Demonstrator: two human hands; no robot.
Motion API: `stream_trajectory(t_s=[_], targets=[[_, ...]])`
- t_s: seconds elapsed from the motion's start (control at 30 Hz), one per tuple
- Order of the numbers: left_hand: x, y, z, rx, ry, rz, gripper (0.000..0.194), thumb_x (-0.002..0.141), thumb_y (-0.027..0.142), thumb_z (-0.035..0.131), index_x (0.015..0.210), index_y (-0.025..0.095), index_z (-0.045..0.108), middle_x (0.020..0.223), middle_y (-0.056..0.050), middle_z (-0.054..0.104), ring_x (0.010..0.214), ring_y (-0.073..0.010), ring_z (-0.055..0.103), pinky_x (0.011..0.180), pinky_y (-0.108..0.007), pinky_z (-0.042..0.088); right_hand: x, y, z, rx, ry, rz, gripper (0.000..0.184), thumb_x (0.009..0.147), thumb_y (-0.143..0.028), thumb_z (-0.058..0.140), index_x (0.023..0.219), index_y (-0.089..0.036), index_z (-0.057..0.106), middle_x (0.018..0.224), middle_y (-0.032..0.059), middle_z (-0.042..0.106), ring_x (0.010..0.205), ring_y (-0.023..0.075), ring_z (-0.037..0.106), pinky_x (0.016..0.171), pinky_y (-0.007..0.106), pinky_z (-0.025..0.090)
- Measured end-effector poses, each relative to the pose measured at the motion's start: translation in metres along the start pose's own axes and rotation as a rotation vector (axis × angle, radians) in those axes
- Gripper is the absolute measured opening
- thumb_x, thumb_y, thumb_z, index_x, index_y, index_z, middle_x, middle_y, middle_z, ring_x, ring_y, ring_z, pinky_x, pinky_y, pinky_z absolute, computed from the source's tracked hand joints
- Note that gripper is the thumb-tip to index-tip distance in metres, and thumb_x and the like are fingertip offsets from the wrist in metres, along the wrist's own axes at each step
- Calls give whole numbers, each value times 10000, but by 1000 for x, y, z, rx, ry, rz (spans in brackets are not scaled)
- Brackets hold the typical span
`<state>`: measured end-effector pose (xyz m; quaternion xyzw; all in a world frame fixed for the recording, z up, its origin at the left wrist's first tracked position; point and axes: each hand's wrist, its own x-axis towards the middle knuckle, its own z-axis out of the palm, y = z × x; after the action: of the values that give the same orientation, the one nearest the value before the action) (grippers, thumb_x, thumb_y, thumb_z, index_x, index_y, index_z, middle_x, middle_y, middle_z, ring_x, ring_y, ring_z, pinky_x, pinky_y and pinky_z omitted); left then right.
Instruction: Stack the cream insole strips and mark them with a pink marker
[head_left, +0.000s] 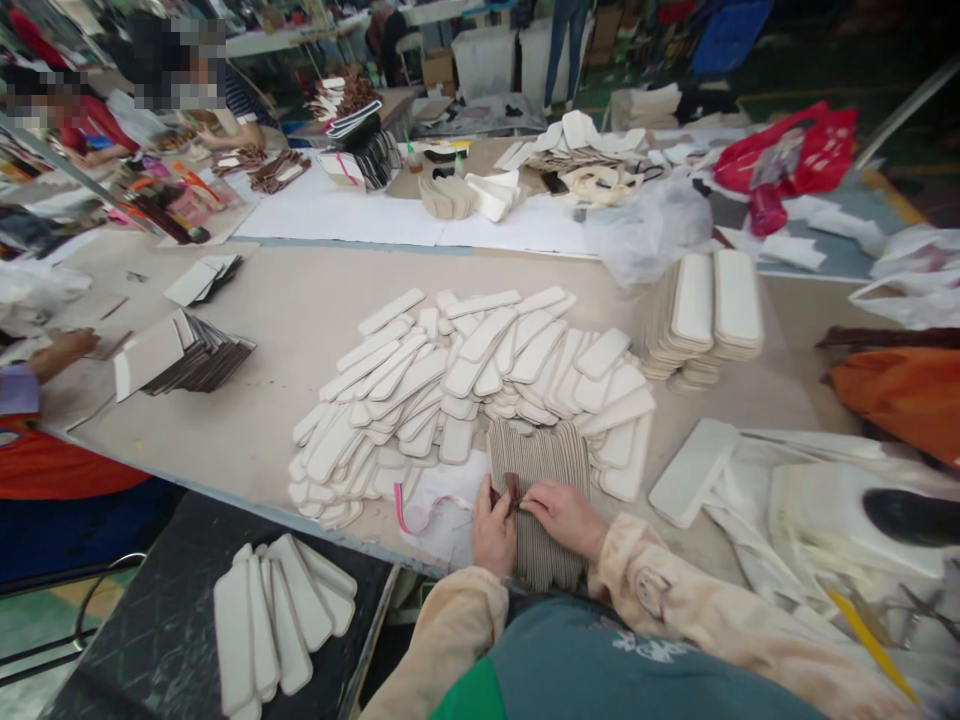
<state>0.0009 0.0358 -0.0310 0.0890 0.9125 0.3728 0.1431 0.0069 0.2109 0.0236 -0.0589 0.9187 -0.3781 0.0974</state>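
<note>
My left hand point(493, 532) and my right hand point(564, 515) meet at the near table edge. Both pinch a small dark brown piece point(512, 489) between their fingertips. Beneath them lies a stack of striped fabric strips point(538, 462), reaching toward my body. Just beyond is a broad spread of cream padded oblong pieces point(465, 380), overlapping in rows. A pink cord on white paper point(420, 512) lies left of my left hand.
Stacked cream pieces point(701, 315) stand at the right. More cream pieces point(274, 610) lie on a dark surface point(150, 640) at lower left. Dark-edged card stacks point(184, 352) sit left, near another person's arm point(64, 352). Other people sit at the far left. Scissors point(911, 610) lie lower right.
</note>
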Motion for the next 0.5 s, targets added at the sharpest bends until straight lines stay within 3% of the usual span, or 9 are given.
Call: stream_trajectory(t_s=[0.17, 0.27, 0.33, 0.4, 0.5], targets=[[-1, 3, 2, -79, 16, -57, 456, 871, 122, 429, 1251, 226, 659, 1573, -82, 348, 1435, -241, 358, 1168, -423, 359, -4, -6, -9, -12, 46, -46, 300, 992, -324, 447, 847, -199, 677, 836, 53, 657, 797, 186, 626, 728, 301, 480], [-2, 4, 1, -81, 14, -90, 423, 896, 159, 413, 1216, 224, 682, 1570, -80, 353, 1411, -250, 398, 1151, -417, 383, -5, -11, -30, 11, 109, -30, 328, 992, -341, 441, 791, -203, 660, 787, 45, 647, 764, 178, 616, 707, 298, 472], [-2, 3, -1, -106, 10, -104, 419, 889, 164, 429, 1216, 228, 683, 1570, -68, 356, 1401, -258, 412, 1147, -412, 385, -2, -13, -56, 47, 269, 20, 314, 975, -362, 470, 770, -206, 650, 768, 40, 649, 759, 178, 611, 720, 303, 472], [-1, 3, -2, -158, -20, -95, 435, 854, 151, 476, 1234, 224, 673, 1575, -53, 348, 1404, -265, 406, 1155, -394, 372, 5, -10, -89, 107, 520, 141, 287, 941, -415, 520, 784, -209, 645, 735, 29, 645, 724, 173, 601, 719, 308, 480], [0, 3, 0, -210, -51, -115, 419, 854, 181, 493, 1233, 210, 671, 1559, -66, 374, 1410, -276, 392, 1167, -404, 349, 17, 10, -127, 368, 759, 354, 354, 857, -560, 578, 868, -208, 616, 707, 3, 637, 606, 143, 582, 633, 290, 511]])
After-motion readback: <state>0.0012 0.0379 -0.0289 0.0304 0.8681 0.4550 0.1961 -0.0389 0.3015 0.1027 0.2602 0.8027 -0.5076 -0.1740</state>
